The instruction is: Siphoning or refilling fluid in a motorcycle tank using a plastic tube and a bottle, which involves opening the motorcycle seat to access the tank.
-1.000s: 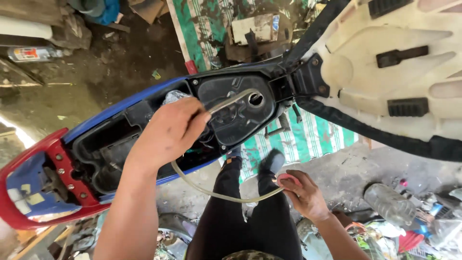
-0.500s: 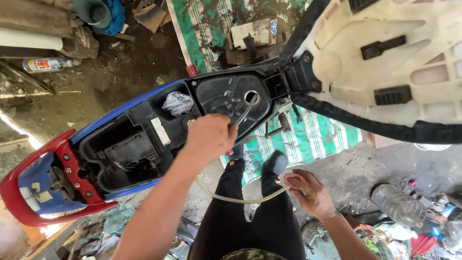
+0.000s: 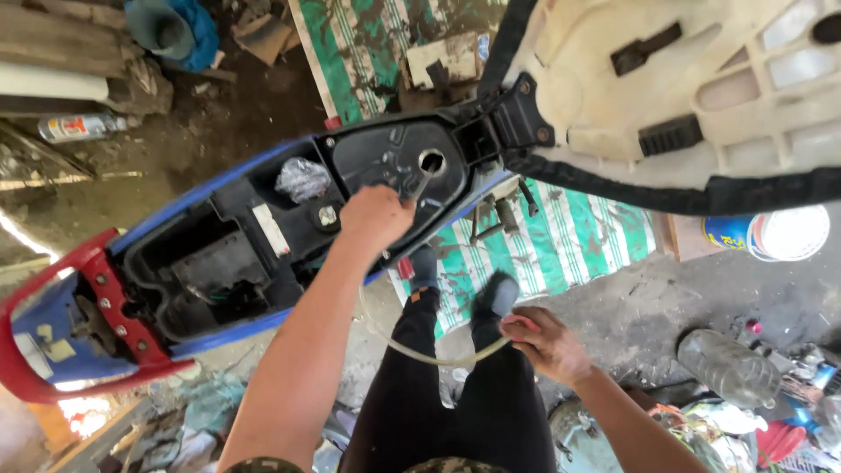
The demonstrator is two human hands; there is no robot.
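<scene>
Evidently light and limp, the thin clear plastic hose (image 3: 412,349) sags between the left hand (image 3: 377,217), closed on its end by the round tank opening (image 3: 432,161), and the right hand (image 3: 545,340), pinching its lower end.

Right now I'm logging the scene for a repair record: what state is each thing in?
Scooter seat: flipped up, underside showing.
Tank opening: uncapped, hose end fed into it.
Clear hose: slack, looping between both hands.
Left hand: closed on the hose at the opening.
Right hand: gripping the hose's other end.
Plastic bottle: lying on its side on the ground.
</scene>
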